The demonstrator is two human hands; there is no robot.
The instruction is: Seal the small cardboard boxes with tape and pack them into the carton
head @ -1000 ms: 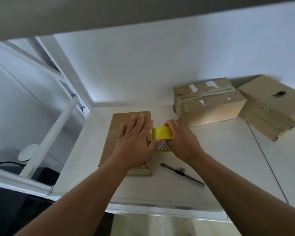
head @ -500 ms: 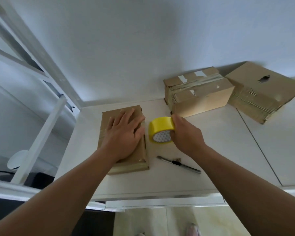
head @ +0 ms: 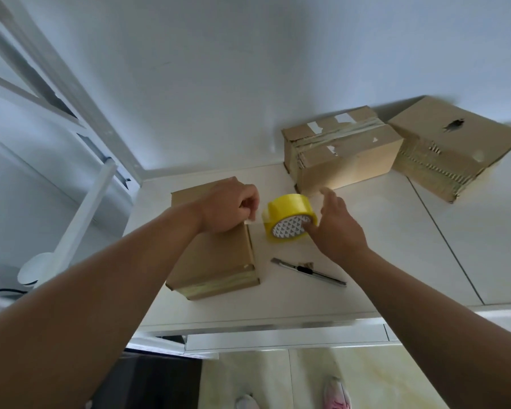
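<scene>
Flat small cardboard box (head: 216, 255) lying left of frame centre on the white tabletop (head: 366, 261), long side running toward the camera, near end banded with clear tape. Left hand (head: 229, 208) resting on the far right part of the box top, fingers curled tight, pinching the loose tape end (head: 252, 222) at the box's right edge. Short strip of tape stretched from that pinch to the yellow tape roll (head: 289, 221), which stands on edge just right of the box, white patterned core facing the camera. Right hand (head: 335, 225) at the roll's right side, fingers spread and loose, fingertips against the roll's rim and core; not closed around it. Box cutter (head: 309, 272) lying on the tabletop below the roll, angled down to the right, clear of both hands and the box. Second cardboard box (head: 342, 154), taller, with white label scraps and old tape on top, in the upper right of centre against the white wall (head: 248, 69). Third cardboard box (head: 452, 146) at the far upper right, tilted, a torn hole in its top face, just beside the second box. White frame bars (head: 56, 93) at upper left. Tiled floor (head: 381, 376) and shoe tips (head: 337, 392) along the bottom edge.
</scene>
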